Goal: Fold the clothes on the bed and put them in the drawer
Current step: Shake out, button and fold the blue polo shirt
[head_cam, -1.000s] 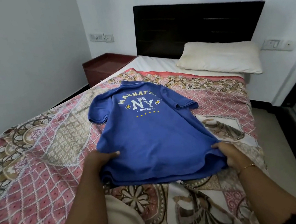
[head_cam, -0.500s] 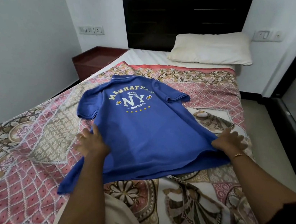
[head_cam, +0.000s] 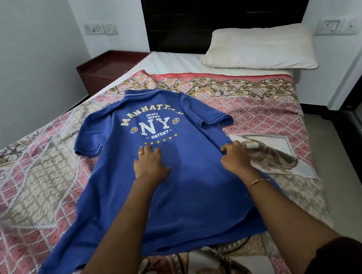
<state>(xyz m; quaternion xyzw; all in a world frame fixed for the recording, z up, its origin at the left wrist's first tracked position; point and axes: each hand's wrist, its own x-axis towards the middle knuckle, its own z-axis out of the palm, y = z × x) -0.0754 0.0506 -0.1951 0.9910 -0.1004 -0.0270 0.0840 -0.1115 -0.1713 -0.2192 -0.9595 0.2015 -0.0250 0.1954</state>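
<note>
A blue polo shirt (head_cam: 125, 210) with "MANHATTAN NY" lettering lies spread back-side up on the bed's patterned bedspread (head_cam: 31, 179), collar toward the headboard. My left hand (head_cam: 149, 165) rests flat on the shirt's middle, fingers apart, just below the row of yellow stars. At the shirt's right side edge, below the sleeve, my right hand (head_cam: 235, 156) has its fingers curled and appears to pinch the fabric.
A cream pillow (head_cam: 260, 48) lies by the dark headboard (head_cam: 227, 4). A dark red bedside cabinet (head_cam: 109, 70) stands at the bed's far left corner. The bed's right edge drops to a grey floor (head_cam: 351, 160).
Both hands left the shirt's hem and moved up toward its middle. The left hand now lies flat on the back; the right has slid up the right side edge.
</note>
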